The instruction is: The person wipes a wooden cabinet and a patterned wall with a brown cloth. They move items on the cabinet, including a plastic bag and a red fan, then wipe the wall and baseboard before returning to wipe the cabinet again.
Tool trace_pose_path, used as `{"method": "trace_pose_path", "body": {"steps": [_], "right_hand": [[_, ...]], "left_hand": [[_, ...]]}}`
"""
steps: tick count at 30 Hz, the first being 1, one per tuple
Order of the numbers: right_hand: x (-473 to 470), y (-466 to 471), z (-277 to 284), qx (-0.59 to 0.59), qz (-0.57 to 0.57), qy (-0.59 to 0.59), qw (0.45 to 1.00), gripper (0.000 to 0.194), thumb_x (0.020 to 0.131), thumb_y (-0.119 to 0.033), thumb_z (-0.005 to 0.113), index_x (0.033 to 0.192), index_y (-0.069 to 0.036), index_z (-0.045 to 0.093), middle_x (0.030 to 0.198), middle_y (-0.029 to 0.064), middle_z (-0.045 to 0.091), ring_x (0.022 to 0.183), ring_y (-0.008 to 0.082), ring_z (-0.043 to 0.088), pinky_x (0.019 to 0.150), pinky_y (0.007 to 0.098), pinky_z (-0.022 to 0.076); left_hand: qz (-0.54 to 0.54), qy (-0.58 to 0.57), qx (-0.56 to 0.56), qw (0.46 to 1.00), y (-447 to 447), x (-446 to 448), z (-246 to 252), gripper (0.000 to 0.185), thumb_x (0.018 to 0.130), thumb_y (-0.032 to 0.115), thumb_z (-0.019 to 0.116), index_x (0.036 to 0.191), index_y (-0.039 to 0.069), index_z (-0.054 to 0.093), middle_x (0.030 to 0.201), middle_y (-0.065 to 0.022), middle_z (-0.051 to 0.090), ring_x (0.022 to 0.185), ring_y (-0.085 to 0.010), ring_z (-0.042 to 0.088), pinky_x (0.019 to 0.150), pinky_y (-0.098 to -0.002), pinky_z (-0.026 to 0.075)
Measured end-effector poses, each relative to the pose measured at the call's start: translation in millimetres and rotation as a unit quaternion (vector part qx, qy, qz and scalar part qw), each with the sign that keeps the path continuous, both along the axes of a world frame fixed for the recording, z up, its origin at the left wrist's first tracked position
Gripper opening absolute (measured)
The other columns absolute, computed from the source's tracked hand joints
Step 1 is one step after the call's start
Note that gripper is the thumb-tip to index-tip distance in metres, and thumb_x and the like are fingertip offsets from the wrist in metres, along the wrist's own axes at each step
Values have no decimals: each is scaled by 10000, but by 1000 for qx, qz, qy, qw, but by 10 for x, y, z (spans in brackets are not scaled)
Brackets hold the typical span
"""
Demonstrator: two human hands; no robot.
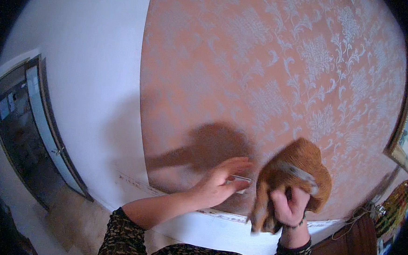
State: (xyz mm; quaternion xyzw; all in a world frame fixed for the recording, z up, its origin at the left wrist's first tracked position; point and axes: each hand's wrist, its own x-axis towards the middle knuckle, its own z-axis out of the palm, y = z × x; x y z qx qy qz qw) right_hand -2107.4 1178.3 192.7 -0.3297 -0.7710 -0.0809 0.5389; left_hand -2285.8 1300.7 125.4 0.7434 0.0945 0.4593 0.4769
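Note:
My right hand (292, 206) grips a bunched orange-brown cloth (302, 156) with a pale grey band across it. Part of the cloth hangs down to the left of the fist. In front of me is a wall covered in salmon-pink wallpaper (206, 89) with a silvery floral pattern. My left hand (220, 180) is held up near the lower wall, empty, with thumb and fingers apart. A small white plate (241, 181), partly hidden by that hand, shows on the wall behind it; what it is I cannot tell.
A white baseboard (225, 232) runs along the wall's foot. At left, a glazed door (55, 129) stands ajar beyond a plain white wall (100, 51). To the right are a framed picture (398, 153), dried-looking flowers (393, 205), a loose cord (350, 224) and dark brown furniture (348, 252).

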Motion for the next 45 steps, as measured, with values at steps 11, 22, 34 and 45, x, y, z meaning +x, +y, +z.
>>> {"method": "trace_pose_path", "body": {"steps": [11,22,34,45], "right_hand": [[-1363,1091,1251,216,-423,-441,761,609,868,-162,607,1468,-154,503,1491,105,502,1424,310,435,1236,483,300],[-1639,1719,1491,246,-344,-367,829,646,890,-159,605,1517,-156,452,1540,108,458,1446,320,409,1236,504,282],[-1528,1821,1335,250,-404,-362,802,600,917,-218,568,1495,-115,443,1484,130,482,1413,330,422,1231,510,268],[-1500,1883,1005,215,-282,-358,864,557,875,-244,583,1422,-159,514,1391,91,555,1333,303,506,1178,493,343]], "left_hand": [[351,43,422,835,667,-1725,583,480,833,219,807,1232,-4,661,1419,-218,552,1238,-393,583,1029,-457,479],[404,71,515,753,1488,-1874,627,489,809,308,796,1204,51,666,1448,-183,509,1368,-373,432,1111,-522,337],[463,42,551,693,1774,-1673,352,502,880,419,717,1265,103,659,1541,-180,442,1439,-408,369,1157,-563,270],[484,55,553,676,1847,-1622,255,511,920,396,693,1346,125,614,1559,-191,427,1455,-423,351,1158,-591,273]]}}
